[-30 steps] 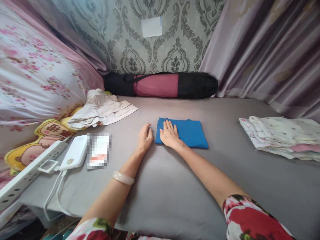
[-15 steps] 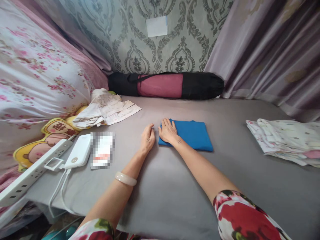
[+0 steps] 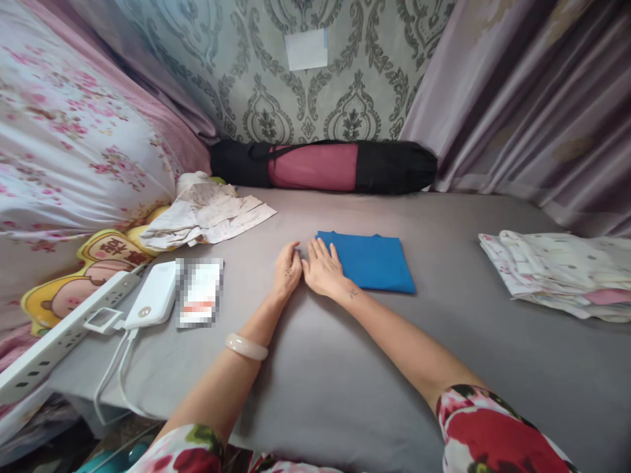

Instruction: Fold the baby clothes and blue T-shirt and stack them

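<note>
A folded blue cloth (image 3: 372,261) lies flat on the grey bed sheet (image 3: 345,368) in the middle of the view. My right hand (image 3: 321,269) rests flat at its left edge, fingers stretched out and together, covering the cloth's near left corner. My left hand (image 3: 287,268) lies on the sheet just left of it, fingers loosely curled, holding nothing. The two hands nearly touch. A pale bangle (image 3: 245,346) sits on my left wrist.
A rolled mat in a black and pink bag (image 3: 323,165) lies along the wall. Folded patterned clothes (image 3: 562,272) sit at the right. A crumpled light garment (image 3: 207,213), a white power bank (image 3: 150,303), a power strip (image 3: 59,335) and floral pillows (image 3: 69,157) are at the left.
My right hand has slid left across the blue cloth, from on top of it to its left edge, ending beside my left hand. My left hand has barely moved.
</note>
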`<state>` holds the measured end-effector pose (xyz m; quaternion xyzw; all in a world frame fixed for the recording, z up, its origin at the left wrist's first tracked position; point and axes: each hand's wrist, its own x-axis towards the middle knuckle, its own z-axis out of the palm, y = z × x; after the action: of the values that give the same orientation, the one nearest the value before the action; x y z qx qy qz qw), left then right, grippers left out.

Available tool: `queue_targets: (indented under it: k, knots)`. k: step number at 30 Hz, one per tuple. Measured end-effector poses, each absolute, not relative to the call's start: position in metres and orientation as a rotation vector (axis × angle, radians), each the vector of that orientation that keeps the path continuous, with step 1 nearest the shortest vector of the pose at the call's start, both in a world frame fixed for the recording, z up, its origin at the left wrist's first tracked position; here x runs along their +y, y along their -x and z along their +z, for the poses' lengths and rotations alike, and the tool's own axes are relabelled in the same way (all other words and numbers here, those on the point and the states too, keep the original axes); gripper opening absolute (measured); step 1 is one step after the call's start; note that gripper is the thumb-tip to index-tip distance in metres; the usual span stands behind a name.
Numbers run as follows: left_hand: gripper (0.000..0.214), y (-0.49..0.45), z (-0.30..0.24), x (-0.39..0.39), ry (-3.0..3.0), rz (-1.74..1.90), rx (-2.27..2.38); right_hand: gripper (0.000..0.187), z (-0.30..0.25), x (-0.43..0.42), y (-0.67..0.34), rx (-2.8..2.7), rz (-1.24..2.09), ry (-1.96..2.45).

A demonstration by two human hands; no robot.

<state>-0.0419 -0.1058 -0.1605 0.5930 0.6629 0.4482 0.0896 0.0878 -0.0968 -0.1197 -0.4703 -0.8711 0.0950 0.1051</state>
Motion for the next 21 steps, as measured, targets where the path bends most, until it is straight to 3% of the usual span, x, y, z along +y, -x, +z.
queue_targets:
  k: [14,21]
  knots:
    - [0.036,0.042,-0.155,-0.109,-1.783,1.292,1.935,0.060,-0.118,-0.089,-0.090,-2.515,0.436,1.399]
    - [0.035,0.030,-0.143,-0.120,-2.086,1.147,1.843,0.057,-0.121,-0.053,-0.108,-2.517,0.281,1.381]
